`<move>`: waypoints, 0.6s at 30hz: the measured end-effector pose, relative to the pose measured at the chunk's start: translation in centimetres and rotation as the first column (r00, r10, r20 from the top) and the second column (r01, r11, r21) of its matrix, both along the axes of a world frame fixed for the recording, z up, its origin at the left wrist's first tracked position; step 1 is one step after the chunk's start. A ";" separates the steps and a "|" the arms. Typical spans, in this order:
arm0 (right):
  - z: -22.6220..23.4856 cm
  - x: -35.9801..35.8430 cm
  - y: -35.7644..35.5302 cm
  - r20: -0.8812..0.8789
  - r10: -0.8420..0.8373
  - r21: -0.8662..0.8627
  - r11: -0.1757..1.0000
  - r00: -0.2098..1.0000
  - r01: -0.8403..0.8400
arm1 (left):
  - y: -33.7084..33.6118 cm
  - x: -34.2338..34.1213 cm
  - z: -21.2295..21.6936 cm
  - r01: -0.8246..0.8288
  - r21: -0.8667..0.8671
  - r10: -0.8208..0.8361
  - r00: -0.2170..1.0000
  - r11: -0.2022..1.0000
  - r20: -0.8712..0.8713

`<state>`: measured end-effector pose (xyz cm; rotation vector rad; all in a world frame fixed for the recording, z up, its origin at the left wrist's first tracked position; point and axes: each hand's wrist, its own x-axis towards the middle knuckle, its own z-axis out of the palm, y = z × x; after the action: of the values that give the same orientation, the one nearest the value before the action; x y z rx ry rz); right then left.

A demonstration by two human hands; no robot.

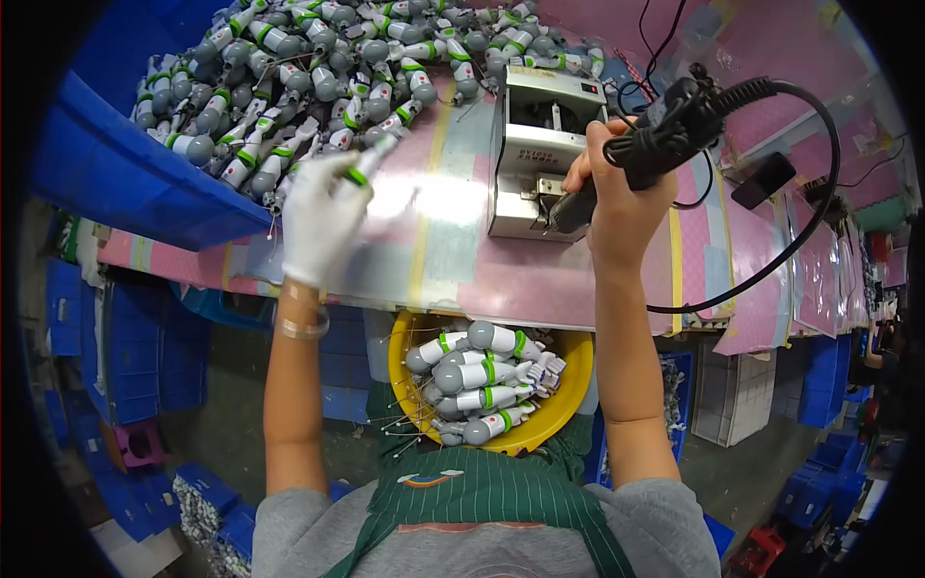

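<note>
My left hand (326, 220), in a white glove, is closed around a white plastic part with a green band (356, 176) at the edge of the pile, slightly blurred. Most of that part is hidden by the fingers. My bare right hand (626, 197) grips a black corded electric screwdriver (665, 130), its tip pointing down and left at the front of a small metal screw feeder (520, 207). Whether the tip touches the feeder, I cannot tell. Several similar white-and-grey parts with green bands and thin wires lie in a yellow basin (576, 390) below the table edge.
A large heap of the same parts (318, 72) covers the far left of the table, beside a tilted blue bin (135, 173). A thick black cable (831, 193) loops on the right. A dark box-shaped object (764, 181) lies beyond my right hand. Blue crates (159, 352) stand below left.
</note>
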<state>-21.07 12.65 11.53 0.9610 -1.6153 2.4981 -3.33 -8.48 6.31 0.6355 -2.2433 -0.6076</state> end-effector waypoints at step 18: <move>-3.3 4.7 2.0 0.223 0.134 -0.091 0.989 0.966 -0.116 | 12.8 -1.2 -6.0 0.450 0.125 -0.467 0.855 0.884 0.225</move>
<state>-16.33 14.70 8.23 0.8166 -1.5436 2.8265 -4.57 4.27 0.33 0.2028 -2.6472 -0.8820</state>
